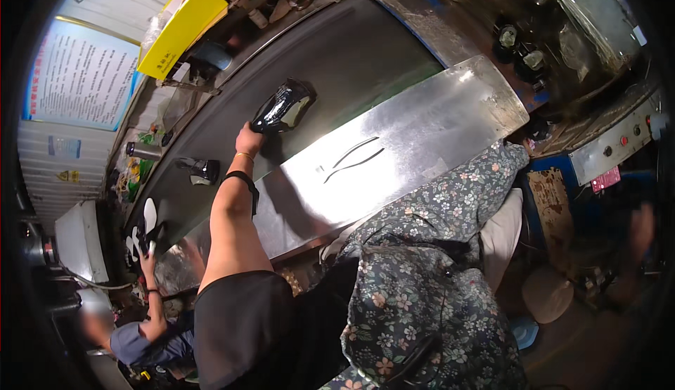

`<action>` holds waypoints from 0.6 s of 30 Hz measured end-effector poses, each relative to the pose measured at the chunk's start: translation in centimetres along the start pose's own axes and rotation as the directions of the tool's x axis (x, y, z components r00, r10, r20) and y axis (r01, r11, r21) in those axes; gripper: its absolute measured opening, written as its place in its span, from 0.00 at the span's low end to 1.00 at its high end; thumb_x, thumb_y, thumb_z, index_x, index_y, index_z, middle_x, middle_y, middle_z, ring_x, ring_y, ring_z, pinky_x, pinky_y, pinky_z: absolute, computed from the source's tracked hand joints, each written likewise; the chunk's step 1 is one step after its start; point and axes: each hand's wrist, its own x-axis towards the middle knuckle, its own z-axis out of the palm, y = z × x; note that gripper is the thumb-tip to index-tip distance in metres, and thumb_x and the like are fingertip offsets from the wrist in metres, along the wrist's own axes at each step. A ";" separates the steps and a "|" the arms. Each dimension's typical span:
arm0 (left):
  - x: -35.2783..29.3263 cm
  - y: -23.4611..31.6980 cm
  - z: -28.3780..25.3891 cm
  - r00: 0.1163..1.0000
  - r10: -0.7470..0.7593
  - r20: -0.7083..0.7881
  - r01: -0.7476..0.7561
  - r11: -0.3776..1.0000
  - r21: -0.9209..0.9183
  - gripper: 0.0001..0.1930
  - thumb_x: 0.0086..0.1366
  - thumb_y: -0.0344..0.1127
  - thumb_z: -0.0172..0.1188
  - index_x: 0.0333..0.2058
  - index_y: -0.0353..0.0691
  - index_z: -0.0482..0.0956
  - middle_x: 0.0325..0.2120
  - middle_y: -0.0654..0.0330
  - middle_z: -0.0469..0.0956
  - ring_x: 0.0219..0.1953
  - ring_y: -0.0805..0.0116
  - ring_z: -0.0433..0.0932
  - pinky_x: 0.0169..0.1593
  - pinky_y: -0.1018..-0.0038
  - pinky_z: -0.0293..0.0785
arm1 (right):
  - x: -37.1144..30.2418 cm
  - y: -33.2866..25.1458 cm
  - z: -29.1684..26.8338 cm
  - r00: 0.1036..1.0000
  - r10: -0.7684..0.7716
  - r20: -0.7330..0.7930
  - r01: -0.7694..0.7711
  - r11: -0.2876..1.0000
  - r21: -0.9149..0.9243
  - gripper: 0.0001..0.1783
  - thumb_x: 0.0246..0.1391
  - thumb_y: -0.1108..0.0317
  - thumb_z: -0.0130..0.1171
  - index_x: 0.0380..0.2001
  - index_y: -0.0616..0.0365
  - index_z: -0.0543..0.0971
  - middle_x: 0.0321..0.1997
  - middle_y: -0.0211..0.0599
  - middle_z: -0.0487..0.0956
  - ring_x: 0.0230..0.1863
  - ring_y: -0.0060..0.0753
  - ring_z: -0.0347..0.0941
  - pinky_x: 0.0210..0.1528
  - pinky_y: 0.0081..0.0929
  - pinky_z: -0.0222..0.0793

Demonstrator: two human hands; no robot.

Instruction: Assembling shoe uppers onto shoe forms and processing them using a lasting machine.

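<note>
My left hand [247,139] is closed on the near left end of a glossy black shoe [285,105]. The shoe is over the dark conveyor belt [365,39], and a pale patch shows on its right side. Whether it touches the belt I cannot tell. Far to the right, in shadow, a blurred shape looks like my right hand [641,228]; its fingers cannot be made out, nor whether it holds anything. Two thin dark curved strips [355,154] lie on the shiny metal plate [464,102] between me and the belt.
Another black shoe [200,171] sits on the belt to the left. Beyond it, a co-worker's hand [148,258] is at a black-and-white shoe [148,225]. A yellow box [184,31] stands behind the belt. A control panel [622,140] with buttons is at right.
</note>
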 end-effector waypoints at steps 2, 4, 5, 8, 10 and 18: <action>-0.6 1.6 0.7 0.999 0.046 -0.004 -0.046 0.997 0.062 0.38 0.49 0.46 0.69 0.59 0.40 0.67 0.47 0.48 0.78 0.50 0.49 0.77 0.55 0.62 0.72 | -6.4 -8.8 1.3 0.963 -0.135 0.234 0.079 0.969 0.233 0.26 0.62 0.59 0.51 0.61 0.55 0.66 0.59 0.52 0.72 0.58 0.50 0.68 0.61 0.42 0.62; -2.4 3.8 0.7 0.988 0.148 -0.054 -0.143 0.987 0.076 0.35 0.47 0.48 0.70 0.54 0.42 0.71 0.45 0.48 0.79 0.49 0.49 0.77 0.52 0.60 0.73 | -10.8 -17.4 2.2 0.905 -0.237 0.353 0.073 0.904 0.421 0.22 0.63 0.64 0.51 0.59 0.59 0.69 0.58 0.49 0.73 0.59 0.45 0.68 0.62 0.39 0.62; -3.5 5.2 0.7 0.982 0.169 -0.087 -0.167 0.985 0.036 0.33 0.47 0.46 0.70 0.53 0.42 0.72 0.44 0.49 0.80 0.47 0.48 0.78 0.51 0.60 0.74 | -12.0 -21.5 2.4 0.915 -0.238 0.326 0.025 0.840 0.542 0.20 0.64 0.67 0.51 0.58 0.61 0.71 0.58 0.48 0.73 0.59 0.42 0.69 0.62 0.37 0.62; -6.1 9.7 -1.2 0.992 0.092 0.083 -0.055 0.926 -0.373 0.26 0.48 0.38 0.69 0.44 0.34 0.73 0.36 0.50 0.81 0.38 0.55 0.82 0.42 0.65 0.78 | -11.2 -30.3 0.7 0.952 -0.130 0.278 -0.169 0.533 0.829 0.16 0.61 0.72 0.54 0.52 0.64 0.76 0.55 0.46 0.77 0.57 0.41 0.71 0.60 0.34 0.65; -9.4 12.2 -2.3 0.889 0.233 0.394 0.245 0.485 -0.840 0.16 0.52 0.31 0.67 0.38 0.33 0.73 0.31 0.54 0.79 0.32 0.67 0.80 0.36 0.71 0.79 | -8.2 -34.3 -2.1 0.934 -0.147 0.327 -0.259 0.355 0.898 0.15 0.59 0.73 0.55 0.49 0.64 0.78 0.52 0.45 0.79 0.55 0.42 0.74 0.59 0.33 0.66; -28.6 25.1 1.7 -0.257 0.928 0.270 0.933 0.311 -0.181 0.45 0.63 0.73 0.39 0.64 0.39 0.60 0.49 0.45 0.76 0.42 0.48 0.79 0.45 0.56 0.77 | 2.3 -37.7 -14.6 0.974 -0.225 0.015 -0.016 -0.005 1.000 0.29 0.58 0.48 0.57 0.50 0.63 0.77 0.52 0.45 0.78 0.53 0.41 0.75 0.55 0.29 0.67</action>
